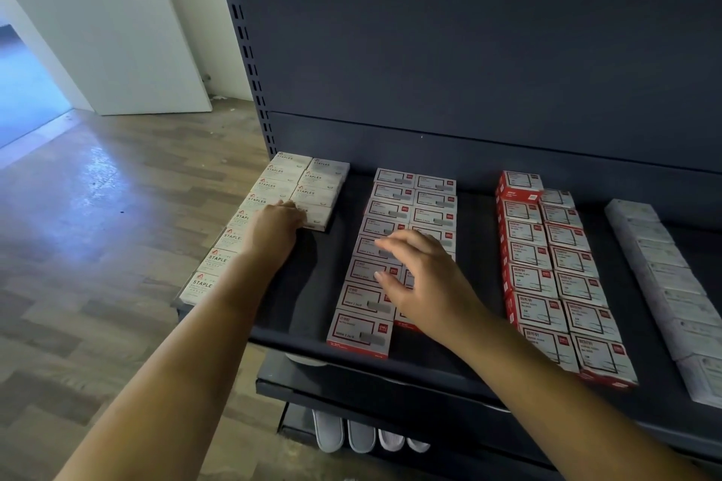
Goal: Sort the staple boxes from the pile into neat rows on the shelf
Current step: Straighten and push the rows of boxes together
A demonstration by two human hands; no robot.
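Observation:
Staple boxes lie in rows on a dark shelf (312, 285). At the left are two rows of cream boxes marked STAPLES (289, 176). My left hand (273, 225) rests on the nearest box of the shorter cream row (318, 217), fingers curled over its near end. In the middle run two rows of white boxes with red edges (363, 328). My right hand (422, 277) hovers over them, fingers spread and relaxed, holding nothing. Further right stand two rows of red-and-white boxes (562, 277) and one row of pale boxes (672, 285).
One red-and-white box (519, 183) sits stacked on top at the back of the red rows. The shelf's dark back panel (469, 51) rises behind. Lower shelves hold pale slippers (351, 433). A wooden floor (97, 207) and a white door (129, 31) lie to the left.

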